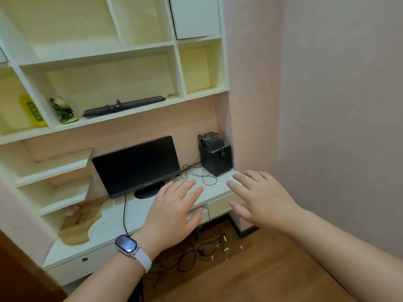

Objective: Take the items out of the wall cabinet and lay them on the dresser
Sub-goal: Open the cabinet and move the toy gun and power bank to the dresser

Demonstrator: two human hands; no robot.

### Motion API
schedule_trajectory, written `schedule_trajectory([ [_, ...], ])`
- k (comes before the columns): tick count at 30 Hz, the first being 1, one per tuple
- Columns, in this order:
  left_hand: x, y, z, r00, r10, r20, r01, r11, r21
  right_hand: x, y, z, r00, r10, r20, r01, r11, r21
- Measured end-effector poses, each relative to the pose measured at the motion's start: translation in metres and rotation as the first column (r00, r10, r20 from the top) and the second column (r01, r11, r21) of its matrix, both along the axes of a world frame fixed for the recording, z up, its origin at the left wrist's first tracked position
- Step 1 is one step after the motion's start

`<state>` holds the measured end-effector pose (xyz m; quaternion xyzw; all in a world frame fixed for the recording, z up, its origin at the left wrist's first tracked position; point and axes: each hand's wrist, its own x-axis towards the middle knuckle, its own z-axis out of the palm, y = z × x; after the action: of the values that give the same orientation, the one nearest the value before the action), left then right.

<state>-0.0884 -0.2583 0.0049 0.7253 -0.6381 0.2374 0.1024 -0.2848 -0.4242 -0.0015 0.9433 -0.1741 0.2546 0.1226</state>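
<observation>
A black keyboard (pixel 125 105) is lying flat along the front edge of the wall cabinet (pixel 178 68) shelf, with a green figurine (pixel 63 110) standing just beside its left end and a yellow box (pixel 32 112) leaning in the next compartment. Both hands are hovering above the tabletop (pixel 113 221), left hand (pixel 174 212) and right hand (pixel 259 199) spread flat, gripping nothing. A dark monitor (pixel 137 165) is sitting below the shelf, a black speaker (pixel 214 155) filling the back right corner, wires trailing between.
</observation>
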Motion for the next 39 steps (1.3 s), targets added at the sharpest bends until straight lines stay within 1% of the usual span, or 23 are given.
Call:
schedule_trajectory([
  [5, 0.007, -0.032, 0.006, 1.000, 0.024, 0.015, -0.023, 0.999, -0.038, -0.001, -0.041, 0.005, 0.999, 0.034, 0.019, -0.034, 0.999, 0.027],
  [10, 0.030, -0.057, 0.010, 0.998, 0.058, 0.004, -0.058, 0.995, -0.077, 0.026, -0.070, 0.010, 0.999, 0.045, 0.027, -0.046, 0.998, 0.041],
  [13, 0.055, -0.072, 0.006, 0.998, 0.056, 0.000, -0.056, 0.995, -0.087, 0.049, -0.087, 0.012, 0.997, 0.061, 0.051, -0.062, 0.998, 0.015],
  [17, 0.094, -0.098, 0.003, 0.999, 0.031, -0.010, -0.032, 0.990, -0.138, 0.087, -0.112, 0.021, 0.996, 0.059, 0.068, -0.056, 0.998, -0.036],
  [22, 0.164, -0.138, 0.009, 1.000, -0.003, -0.007, 0.002, 0.978, -0.209, 0.148, -0.148, 0.044, 0.997, 0.032, 0.064, -0.026, 0.995, -0.093],
  [26, 0.233, -0.168, 0.030, 0.999, -0.033, 0.043, 0.044, 0.960, -0.276, 0.205, -0.180, 0.069, 0.994, 0.043, 0.097, -0.024, 0.982, -0.189],
  [31, 0.305, -0.209, 0.072, 0.990, -0.062, 0.125, 0.096, 0.953, -0.286, 0.260, -0.216, 0.104, 0.990, 0.007, 0.140, 0.030, 0.965, -0.261],
  [34, 0.328, -0.237, 0.096, 0.986, -0.084, 0.146, 0.126, 0.943, -0.307, 0.284, -0.231, 0.122, 0.990, -0.013, 0.139, 0.054, 0.955, -0.291],
  [39, 0.350, -0.274, 0.124, 0.980, -0.111, 0.167, 0.166, 0.917, -0.364, 0.318, -0.251, 0.146, 0.990, -0.068, 0.127, 0.102, 0.951, -0.293],
])
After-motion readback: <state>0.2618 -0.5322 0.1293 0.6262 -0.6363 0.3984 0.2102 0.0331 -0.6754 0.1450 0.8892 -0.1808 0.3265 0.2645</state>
